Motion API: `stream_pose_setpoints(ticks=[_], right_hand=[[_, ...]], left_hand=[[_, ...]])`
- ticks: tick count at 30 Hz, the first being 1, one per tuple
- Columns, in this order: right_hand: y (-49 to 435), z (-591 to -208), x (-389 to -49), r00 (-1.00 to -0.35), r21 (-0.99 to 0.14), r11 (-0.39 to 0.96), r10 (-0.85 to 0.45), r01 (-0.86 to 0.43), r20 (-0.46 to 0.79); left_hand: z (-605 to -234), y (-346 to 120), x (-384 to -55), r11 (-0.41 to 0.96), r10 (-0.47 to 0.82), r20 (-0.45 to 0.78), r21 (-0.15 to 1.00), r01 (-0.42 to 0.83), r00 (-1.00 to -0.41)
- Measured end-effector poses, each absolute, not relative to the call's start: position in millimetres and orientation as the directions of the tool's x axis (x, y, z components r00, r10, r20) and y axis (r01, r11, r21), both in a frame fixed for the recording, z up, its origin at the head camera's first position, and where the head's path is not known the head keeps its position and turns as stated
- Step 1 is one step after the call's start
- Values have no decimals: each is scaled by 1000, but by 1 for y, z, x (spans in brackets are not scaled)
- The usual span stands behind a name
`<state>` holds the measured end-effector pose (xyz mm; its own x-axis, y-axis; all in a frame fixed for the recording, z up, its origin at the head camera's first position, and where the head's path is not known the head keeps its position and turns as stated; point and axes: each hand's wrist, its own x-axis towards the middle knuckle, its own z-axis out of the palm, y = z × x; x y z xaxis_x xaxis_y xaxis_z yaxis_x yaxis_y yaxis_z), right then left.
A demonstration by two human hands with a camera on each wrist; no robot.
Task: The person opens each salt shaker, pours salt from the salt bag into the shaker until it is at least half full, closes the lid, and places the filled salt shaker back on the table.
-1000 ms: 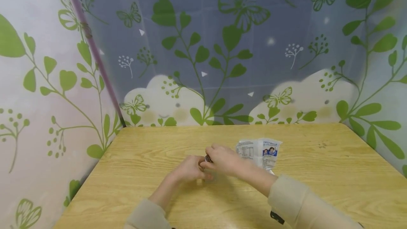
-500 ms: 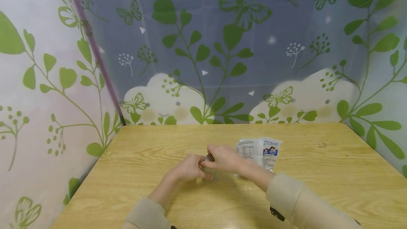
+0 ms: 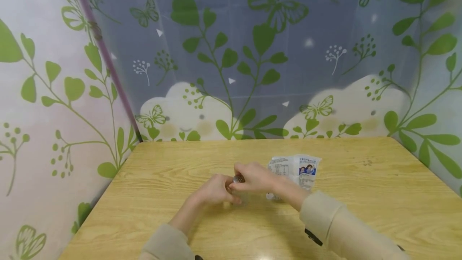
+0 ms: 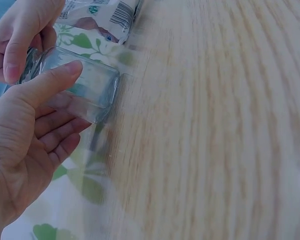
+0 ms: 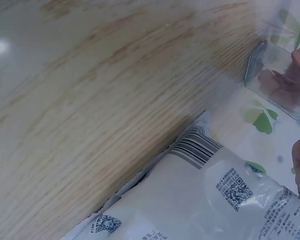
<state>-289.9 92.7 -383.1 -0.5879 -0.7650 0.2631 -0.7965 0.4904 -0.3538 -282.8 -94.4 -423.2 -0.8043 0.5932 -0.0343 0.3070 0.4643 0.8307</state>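
Observation:
A clear square-sided glass shaker jar [image 4: 102, 82] lies tilted in my left hand [image 3: 215, 189], its base pointing away from the palm. The left thumb presses along one side, with the fingers curled beneath the glass. My right hand [image 3: 257, 177] grips the jar's neck end, thumb and forefinger around a dark metallic lid [image 3: 239, 178] dotted with small holes. Most of the lid is hidden by the right fingers. In the right wrist view the glass jar [image 5: 256, 62] shows at the right edge, left fingers visible through it.
A white printed plastic packet [image 3: 306, 177] lies on the wooden table [image 3: 173, 159] just beyond the right forearm; its barcode [image 5: 196, 147] faces the right wrist camera. Patterned cloth [image 3: 260, 71] hangs behind the table and at both sides.
Both hands stay in nearly the same place. The right fingers have shifted slightly around the lid, and more of its dotted top shows than one second ago.

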Motion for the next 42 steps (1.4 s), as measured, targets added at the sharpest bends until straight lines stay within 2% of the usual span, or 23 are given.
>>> stream_pose_setpoints(ticks=[18,20,23,26,28,32,42], right_hand=[[96,-383,-296,-531,-324,440,-794,-838,296],[95,-383,-294,-539,-296,461,-790,-837,293],[94,-383,-288,-588,-248,535,-761,-808,274],[90,-385,-280,-652,-159,636,-707,-756,272],[86,-387,-277,-668,-90,679,-676,-729,310],[82,-391,-274,-649,-11,704,-649,-710,397],[80,-392,-278,-615,-23,671,-664,-741,426]], left_hand=[[-420,-93,-288,479,610,-32,811,337,-792],[-421,-92,-288,477,610,-38,815,328,-792],[-423,-90,-288,467,616,-42,823,322,-787],[-425,-90,-286,462,624,-31,821,336,-781],[-425,-90,-285,465,624,-16,811,355,-782],[-424,-90,-283,486,610,-10,794,365,-793],[-426,-90,-282,496,571,7,794,352,-821]])
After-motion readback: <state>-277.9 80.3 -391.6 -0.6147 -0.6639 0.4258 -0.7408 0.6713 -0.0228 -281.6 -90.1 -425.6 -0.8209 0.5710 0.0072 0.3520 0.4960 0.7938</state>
